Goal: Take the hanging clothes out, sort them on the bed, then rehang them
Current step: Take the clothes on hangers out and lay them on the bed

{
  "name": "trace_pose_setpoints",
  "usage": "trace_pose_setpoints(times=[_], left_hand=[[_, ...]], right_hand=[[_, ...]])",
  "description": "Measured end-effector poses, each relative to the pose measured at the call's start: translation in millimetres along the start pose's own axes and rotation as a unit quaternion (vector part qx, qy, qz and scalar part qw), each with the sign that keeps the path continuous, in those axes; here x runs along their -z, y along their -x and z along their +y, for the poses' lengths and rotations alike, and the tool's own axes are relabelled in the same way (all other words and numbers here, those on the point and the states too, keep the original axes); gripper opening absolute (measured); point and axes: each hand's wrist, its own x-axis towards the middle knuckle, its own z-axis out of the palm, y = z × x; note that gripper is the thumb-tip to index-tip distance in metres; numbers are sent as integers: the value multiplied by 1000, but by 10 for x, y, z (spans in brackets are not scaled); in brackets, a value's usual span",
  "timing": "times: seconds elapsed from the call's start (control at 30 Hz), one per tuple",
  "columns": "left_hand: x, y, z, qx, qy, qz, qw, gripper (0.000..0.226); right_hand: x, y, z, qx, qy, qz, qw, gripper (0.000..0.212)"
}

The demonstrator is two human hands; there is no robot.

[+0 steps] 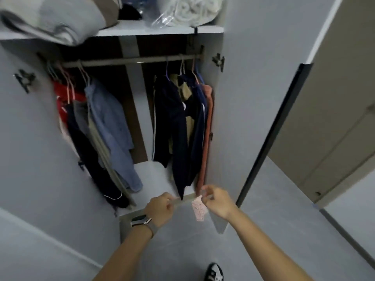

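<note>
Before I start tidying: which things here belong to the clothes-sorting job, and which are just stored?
Job:
hanging clothes, left group
hanging clothes, right group
rail
small pink item, pinched by right hand; left hand holds something thin, unclear

Just stored:
folded bedding
bagged white blanket

Both bare forearms reach forward and up from the bottom of the view, converging; the left hand (160, 209), back toward the camera, has its fingers curled in a fist-like grip around something thin; a dark-faced wristwatch on a pale band (142, 221) circles that wrist; the right hand (216, 201) sits just beside it, slightly higher, thumb and fingertips pinched together.
</note>
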Motion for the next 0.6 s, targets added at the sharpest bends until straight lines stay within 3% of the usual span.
trace_pose_setpoints(times=[0.33,0.6], left_hand=[[670,-1424,-185,49,-15,106,993,25],[1179,-2148,-348,87,76,158,981,22]], right_hand=[[151,-1888,-547,83,-19,-49,995,31],[523,-3050,-1162,155,6,-26,987,33]])
